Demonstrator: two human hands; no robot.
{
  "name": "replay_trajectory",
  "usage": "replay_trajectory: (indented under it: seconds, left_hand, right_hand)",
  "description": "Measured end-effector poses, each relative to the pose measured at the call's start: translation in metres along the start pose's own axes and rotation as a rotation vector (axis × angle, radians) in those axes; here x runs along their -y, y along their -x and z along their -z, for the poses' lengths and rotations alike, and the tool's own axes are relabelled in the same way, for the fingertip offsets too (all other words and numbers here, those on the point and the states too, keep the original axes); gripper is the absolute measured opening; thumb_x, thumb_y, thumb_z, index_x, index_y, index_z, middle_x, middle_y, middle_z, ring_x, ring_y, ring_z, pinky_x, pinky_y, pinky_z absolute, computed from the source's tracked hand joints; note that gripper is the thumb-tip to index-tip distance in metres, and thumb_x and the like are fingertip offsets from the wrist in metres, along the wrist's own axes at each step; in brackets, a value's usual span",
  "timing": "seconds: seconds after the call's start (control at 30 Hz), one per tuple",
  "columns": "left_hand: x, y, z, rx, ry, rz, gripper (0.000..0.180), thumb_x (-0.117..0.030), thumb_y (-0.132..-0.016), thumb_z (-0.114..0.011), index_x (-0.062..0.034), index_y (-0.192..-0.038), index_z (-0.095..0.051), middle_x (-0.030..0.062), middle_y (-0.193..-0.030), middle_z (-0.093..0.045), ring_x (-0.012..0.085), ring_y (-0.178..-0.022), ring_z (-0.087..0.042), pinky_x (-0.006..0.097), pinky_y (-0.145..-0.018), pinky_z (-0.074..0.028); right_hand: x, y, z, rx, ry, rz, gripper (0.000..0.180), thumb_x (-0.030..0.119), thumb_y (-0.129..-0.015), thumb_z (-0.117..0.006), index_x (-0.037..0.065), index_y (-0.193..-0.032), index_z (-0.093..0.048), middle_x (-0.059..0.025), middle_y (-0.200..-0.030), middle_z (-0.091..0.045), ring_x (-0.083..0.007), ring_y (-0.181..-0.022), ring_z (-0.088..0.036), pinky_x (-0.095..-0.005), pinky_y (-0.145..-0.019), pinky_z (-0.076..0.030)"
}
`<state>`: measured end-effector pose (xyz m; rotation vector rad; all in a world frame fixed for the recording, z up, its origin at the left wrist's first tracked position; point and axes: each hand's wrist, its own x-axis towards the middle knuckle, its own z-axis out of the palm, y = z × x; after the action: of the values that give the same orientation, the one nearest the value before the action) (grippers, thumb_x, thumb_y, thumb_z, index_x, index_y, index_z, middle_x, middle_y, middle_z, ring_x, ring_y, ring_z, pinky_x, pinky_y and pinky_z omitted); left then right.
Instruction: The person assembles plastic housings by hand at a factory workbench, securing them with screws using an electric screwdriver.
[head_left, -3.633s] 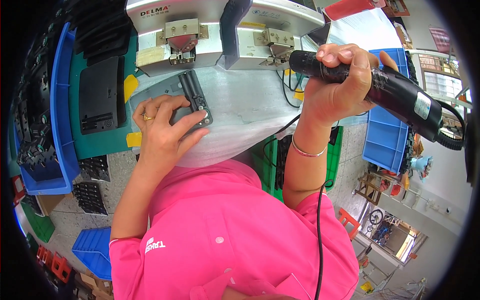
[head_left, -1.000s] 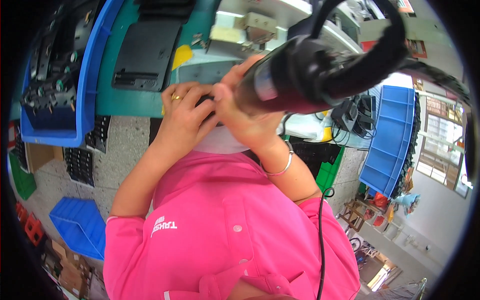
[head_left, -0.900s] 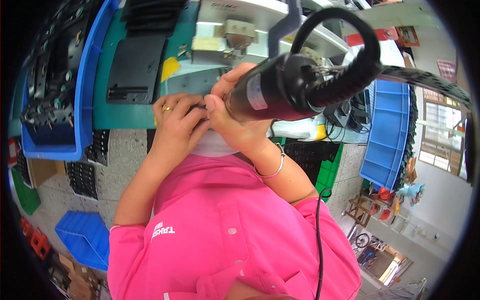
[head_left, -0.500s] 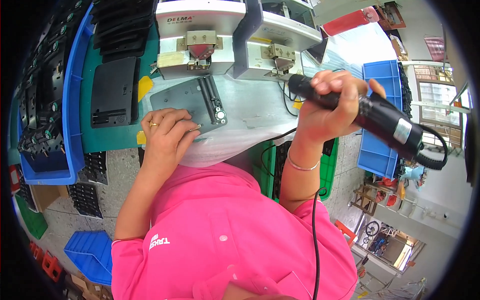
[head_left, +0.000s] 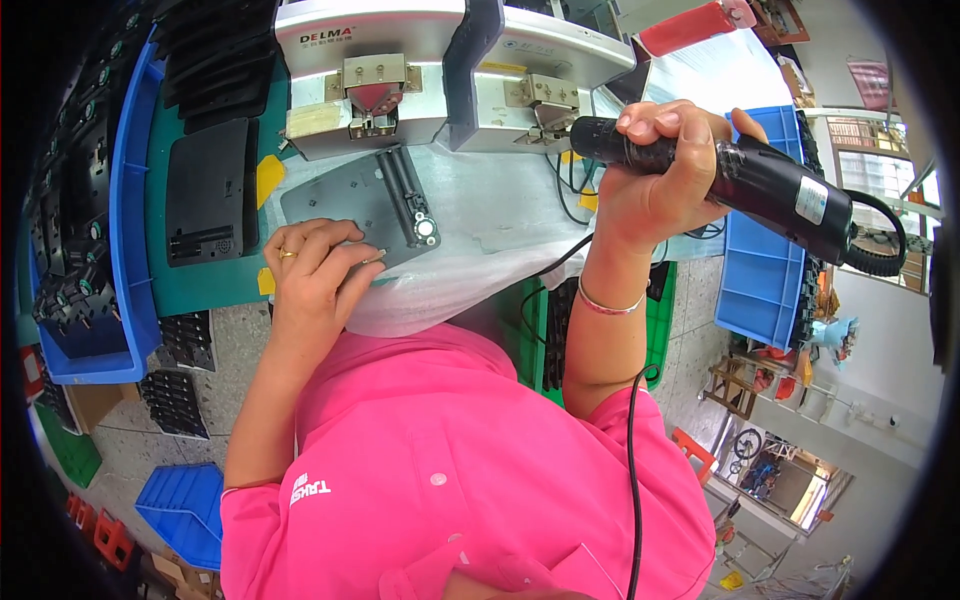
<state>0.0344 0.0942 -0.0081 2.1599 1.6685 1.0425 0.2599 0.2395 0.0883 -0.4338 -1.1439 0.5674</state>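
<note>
My left hand (head_left: pixel 312 268) lies over the near edge of a dark grey flat plate (head_left: pixel 335 200), thumb and forefinger pinched together. A small shiny metal part (head_left: pixel 375 256) shows at these fingertips; its kind is too small to tell. Along the plate's right side run a black ribbed bar and a round white fitting (head_left: pixel 425 228). Raised above the bench at the right, my right hand (head_left: pixel 675 165) is wrapped round a black electric screwdriver (head_left: pixel 785 200). Its front end points left, near the second screw feeder, and a coiled cord loops from its back.
Two screw feeders (head_left: pixel 365 100) (head_left: pixel 515 110) stand at the bench's far side. Another black plate (head_left: pixel 210 190) lies on the green mat at left, beside yellow pieces (head_left: pixel 268 182). Blue bins (head_left: pixel 125 220) (head_left: pixel 755 290) flank the bench, the left one full of black parts. A cable (head_left: pixel 565 270) crosses the bench's front edge.
The bench and the things on it sit a little further left in the picture. My right hand has lifted the screwdriver slightly toward the far side. My left hand keeps its place on the plate.
</note>
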Motion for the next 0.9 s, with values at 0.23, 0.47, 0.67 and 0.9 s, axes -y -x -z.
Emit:
replay_trajectory:
  seconds: [0.23, 0.47, 0.67, 0.9]
  left_hand:
    - [0.0005, -0.0002, -0.0004, -0.006, 0.008, 0.002, 0.019, -0.014, -0.070, -0.077, -0.0112, -0.085, -0.066, 0.0009, -0.098, -0.062, 0.0207, -0.100, -0.056, 0.039, -0.095, -0.031]
    - [0.0004, -0.0001, 0.0002, -0.003, 0.002, 0.004, 0.019, -0.014, -0.070, -0.077, -0.0112, -0.085, -0.066, 0.0007, -0.098, -0.062, 0.0208, -0.100, -0.056, 0.039, -0.094, -0.031]
    - [0.0003, 0.0000, 0.0003, -0.010, -0.002, 0.000, 0.020, -0.014, -0.070, -0.077, -0.0115, -0.086, -0.065, 0.0005, -0.098, -0.061, 0.0209, -0.099, -0.056, 0.039, -0.094, -0.031]
    - [0.0000, -0.0007, 0.0001, -0.013, -0.009, -0.007, 0.020, -0.014, -0.070, -0.077, -0.0117, -0.086, -0.065, 0.0004, -0.098, -0.061, 0.0210, -0.099, -0.056, 0.039, -0.093, -0.032]
  right_hand:
    - [0.0031, 0.0004, 0.0013, 0.006, -0.069, -0.021, 0.043, -0.006, -0.082, -0.054, 0.000, -0.120, -0.036, -0.0117, -0.065, -0.056, -0.0162, -0.048, -0.053, -0.0332, -0.049, -0.052]
    - [0.0008, -0.0012, -0.0013, 0.033, 0.060, -0.028, 0.041, -0.001, -0.079, -0.055, 0.003, -0.117, -0.042, -0.0081, -0.067, -0.053, -0.0165, -0.050, -0.051, -0.0356, -0.052, -0.050]
    - [0.0006, -0.0039, -0.0015, 0.113, 0.032, -0.042, 0.040, -0.001, -0.079, -0.054, 0.003, -0.117, -0.042, -0.0083, -0.066, -0.053, -0.0168, -0.050, -0.052, -0.0361, -0.050, -0.050]
    - [0.0003, -0.0031, -0.0015, 0.085, 0.025, -0.024, 0.041, -0.001, -0.078, -0.054, 0.003, -0.117, -0.042, -0.0094, -0.066, -0.054, -0.0171, -0.050, -0.052, -0.0360, -0.050, -0.050]
